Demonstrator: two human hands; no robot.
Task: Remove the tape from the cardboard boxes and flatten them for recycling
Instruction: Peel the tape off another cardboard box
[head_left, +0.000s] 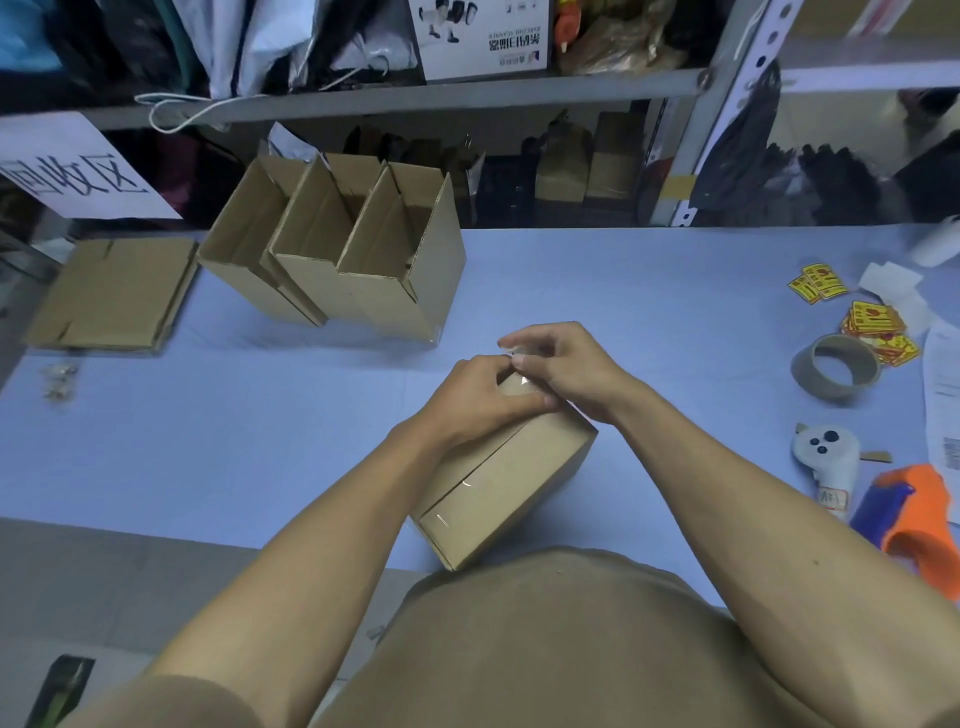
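Note:
A small closed cardboard box (511, 478) lies on the blue table in front of me, sealed along its seam with clear tape. My left hand (480, 397) presses down on the box's far end. My right hand (558, 366) pinches a lifted strip of clear tape (511, 349) just above that far end. Three open cardboard boxes (358, 249) stand in a row at the back left. A flattened box (111, 293) lies to their left at the table's edge.
At the right lie an empty tape roll core (836, 371), yellow stickers (875, 322), a white controller (826, 462), an orange and blue tape dispenser (909, 514) and papers. Small tape scraps (60, 382) sit at the left. Metal shelving (395, 101) stands behind the table.

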